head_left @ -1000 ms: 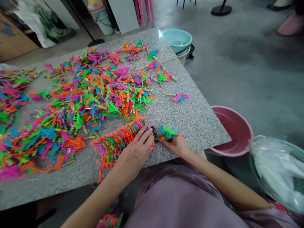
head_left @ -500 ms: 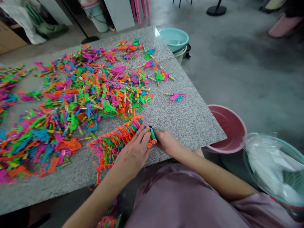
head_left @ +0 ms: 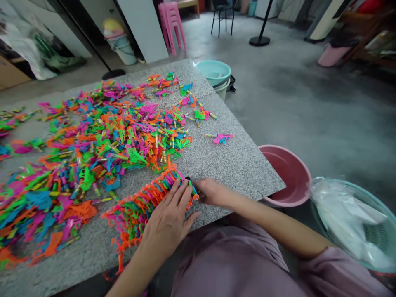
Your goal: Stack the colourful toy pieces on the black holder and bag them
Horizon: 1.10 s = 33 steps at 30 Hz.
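Observation:
A tightly packed row of small plastic toy guns (head_left: 136, 206) in orange, green, pink and blue stands along the table's near edge. Across the right part of this row lies my left hand (head_left: 168, 218), fingers stretched out and thumb apart. My right hand (head_left: 213, 192) is at the row's right end, its fingers curled close to a small black piece (head_left: 188, 179). What the right fingers grip is mostly hidden. Beyond the row spreads a loose heap of similar toy guns (head_left: 123, 132), several with a yellow-banded tube. One pink toy gun (head_left: 222, 139) lies apart to the right.
The speckled stone table (head_left: 244, 169) ends in a corner at the right. Beside it on the floor stand a pink tub (head_left: 297, 177) and a green basket (head_left: 382, 231) with clear plastic bags (head_left: 343, 214). A turquoise basin (head_left: 215, 72) sits past the far edge.
The view has tilted up, showing more floor and stools at the back. Both hands stay at the row's right end; the left thumb is spread further from the fingers.

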Motion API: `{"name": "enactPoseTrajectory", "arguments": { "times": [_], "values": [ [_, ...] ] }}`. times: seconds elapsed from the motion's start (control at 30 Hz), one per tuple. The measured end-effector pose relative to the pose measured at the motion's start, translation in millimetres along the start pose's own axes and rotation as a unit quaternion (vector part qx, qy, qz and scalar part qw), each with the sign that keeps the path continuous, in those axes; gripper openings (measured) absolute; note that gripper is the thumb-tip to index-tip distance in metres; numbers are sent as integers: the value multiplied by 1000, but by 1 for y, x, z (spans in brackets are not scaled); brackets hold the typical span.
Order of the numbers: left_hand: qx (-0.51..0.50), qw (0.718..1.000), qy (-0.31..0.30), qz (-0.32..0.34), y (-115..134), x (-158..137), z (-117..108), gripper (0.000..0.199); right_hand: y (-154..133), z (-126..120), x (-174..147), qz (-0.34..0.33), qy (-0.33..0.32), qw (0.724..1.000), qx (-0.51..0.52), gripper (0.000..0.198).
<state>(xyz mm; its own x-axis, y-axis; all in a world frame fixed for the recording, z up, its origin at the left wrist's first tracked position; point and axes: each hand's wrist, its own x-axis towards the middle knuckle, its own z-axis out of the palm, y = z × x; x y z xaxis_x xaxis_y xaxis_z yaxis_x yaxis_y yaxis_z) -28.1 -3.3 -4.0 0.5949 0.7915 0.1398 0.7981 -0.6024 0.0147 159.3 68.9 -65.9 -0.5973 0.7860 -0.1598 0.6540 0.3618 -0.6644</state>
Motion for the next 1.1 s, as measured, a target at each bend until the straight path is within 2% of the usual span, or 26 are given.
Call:
{"name": "enactPoseTrajectory", "arguments": {
  "times": [0.07, 0.13, 0.2, 0.27, 0.33, 0.43, 0.5, 0.57, 0.67, 0.73, 0.8, 0.83, 0.93, 1.03, 1.1],
  "values": [
    [19, 1000, 16, -4, -1, 2, 2, 61, 26, -26, 12, 27, 73, 995, -63, 37],
    [37, 999, 17, 16, -4, 3, 3, 52, 54, -51, 31, 87, 214, 960, -155, 43],
    [49, 997, 6, 63, -9, 3, 3, 40, 77, -64, 48, 104, 261, 941, -187, 44],
    [55, 994, -5, 98, -14, 1, 1, 36, 93, -64, 56, 80, 240, 948, -192, 38],
    [50, 993, -15, 108, -19, -2, -4, 36, 103, -55, 50, 12, 191, 962, -195, 37],
    [26, 994, -26, 101, -22, -6, -12, 41, 110, -42, 22, -117, 126, 967, -188, 46],
    [19, 997, -17, 71, -21, -6, -15, 41, 108, -39, 2, -149, 134, 962, -186, 51],
    [21, 999, -2, 35, -17, -5, -15, 37, 99, -36, -12, -105, 190, 959, -184, 47],
    [26, 999, -5, 22, -12, -4, -10, 42, 77, -32, -12, 74, 283, 940, -177, 26],
    [32, 999, -11, 25, -11, -5, -6, 43, 65, -29, -1, 189, 284, 925, -167, 33],
    [39, 999, -11, 27, -11, -6, -4, 44, 61, -31, 10, 251, 247, 925, -141, 42],
    [40, 999, -9, 28, -12, -7, -4, 45, 63, -34, 14, 270, 230, 928, -113, 40],
    [35, 999, -10, 32, -12, -8, -6, 46, 74, -41, 9, 289, 196, 935, 58, 25],
    [31, 999, -14, 21, -11, -7, -8, 43, 84, -40, -12, 213, 180, 931, 237, 16],
    [34, 999, -21, 18, -10, -6, -8, 41, 85, -34, -23, 161, 180, 942, 234, 9]
  ]
}}
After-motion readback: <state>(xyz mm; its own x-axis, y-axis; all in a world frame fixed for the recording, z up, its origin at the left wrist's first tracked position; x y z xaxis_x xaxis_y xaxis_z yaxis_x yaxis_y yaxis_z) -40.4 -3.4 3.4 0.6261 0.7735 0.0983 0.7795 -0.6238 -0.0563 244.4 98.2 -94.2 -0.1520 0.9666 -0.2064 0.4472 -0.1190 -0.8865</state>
